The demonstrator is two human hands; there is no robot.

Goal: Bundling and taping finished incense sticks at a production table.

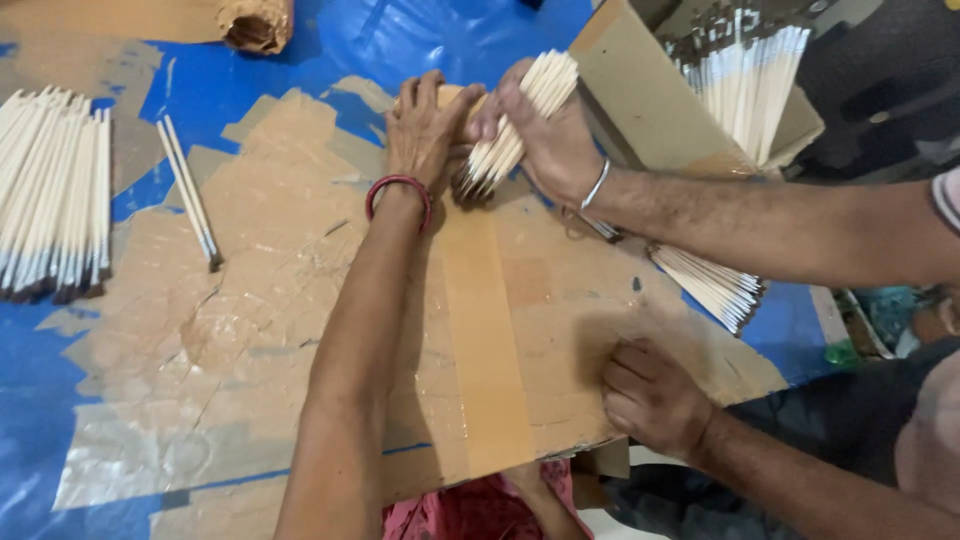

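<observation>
A bundle of thin cream-white sticks with dark tips is held at the far middle of the scene, above a taped brown cardboard sheet spread over a blue plastic tarpaulin. The left hand, with a red bangle at the wrist, is pressed against the bundle's left side, fingers together and curled over it; the right hand is not seen. The bundle is gripped from the right by a co-worker's hand; the co-worker's other hand rests on the cardboard's near right edge. The step in hand is judged to be the gathering and squaring of the bundle. A steady, even squeeze is called for next, so that no stick slips out. More sticks are laid in a flat row of like sticks at the far left, and two loose sticks lie beside it.
</observation>
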